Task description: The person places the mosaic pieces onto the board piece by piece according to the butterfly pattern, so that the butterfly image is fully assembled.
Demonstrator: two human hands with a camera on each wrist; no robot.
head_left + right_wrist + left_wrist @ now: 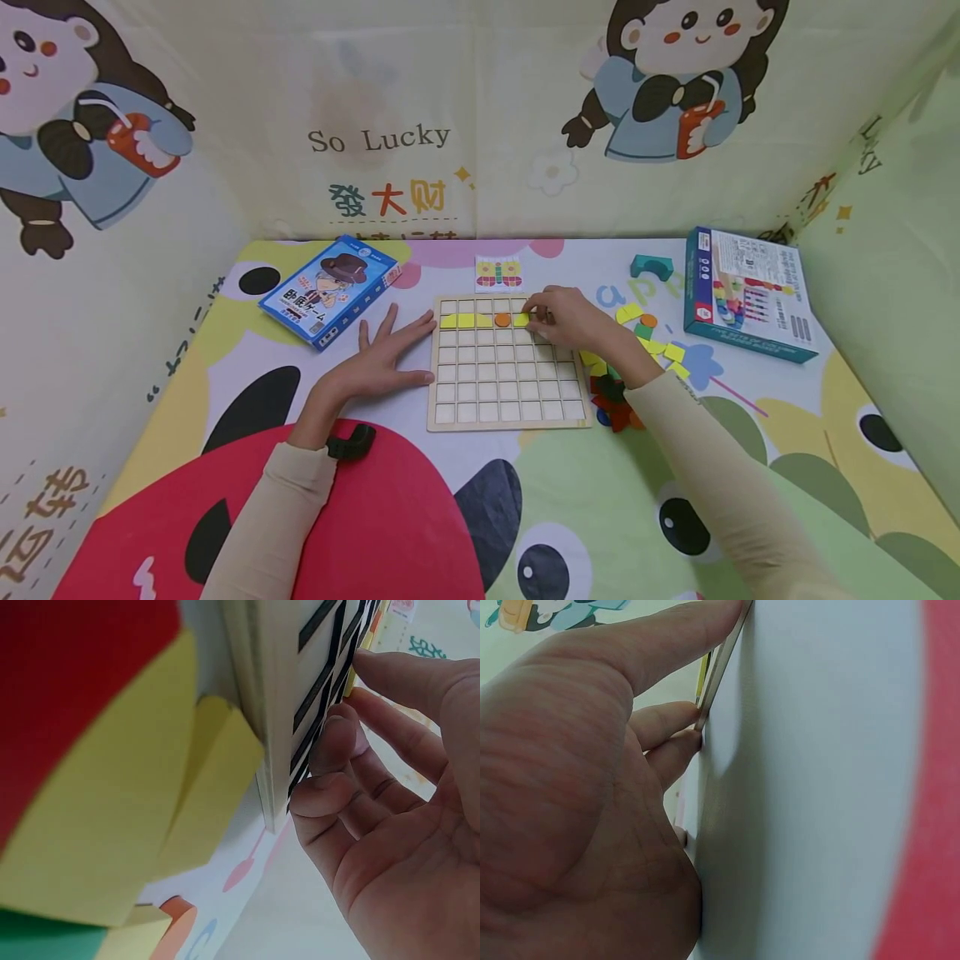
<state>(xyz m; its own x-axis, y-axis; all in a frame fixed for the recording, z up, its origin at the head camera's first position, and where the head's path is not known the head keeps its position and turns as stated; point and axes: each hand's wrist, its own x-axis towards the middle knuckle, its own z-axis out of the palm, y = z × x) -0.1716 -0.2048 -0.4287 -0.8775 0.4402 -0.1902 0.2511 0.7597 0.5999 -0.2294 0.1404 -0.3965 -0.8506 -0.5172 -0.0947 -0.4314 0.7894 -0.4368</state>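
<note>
A square wooden grid board (508, 371) lies on the patterned cloth. Along its far row sit several yellow square tiles (466, 321) and an orange round piece (502, 320). My right hand (564, 318) reaches over the board's far right part, thumb and index finger pinching a yellow tile (350, 681) at that row; its other fingers curl loosely. My left hand (382, 360) has its fingers spread, with the fingertips and thumb touching the board's left edge (718, 671). Beyond the board lies a card with a butterfly pattern (498, 273).
Loose pieces in yellow, green, red and orange (617, 408) are scattered right of the board, partly under my right forearm. A blue box (330, 292) lies at the left, another box (752, 293) at the far right. A teal arch block (652, 267) stands near it.
</note>
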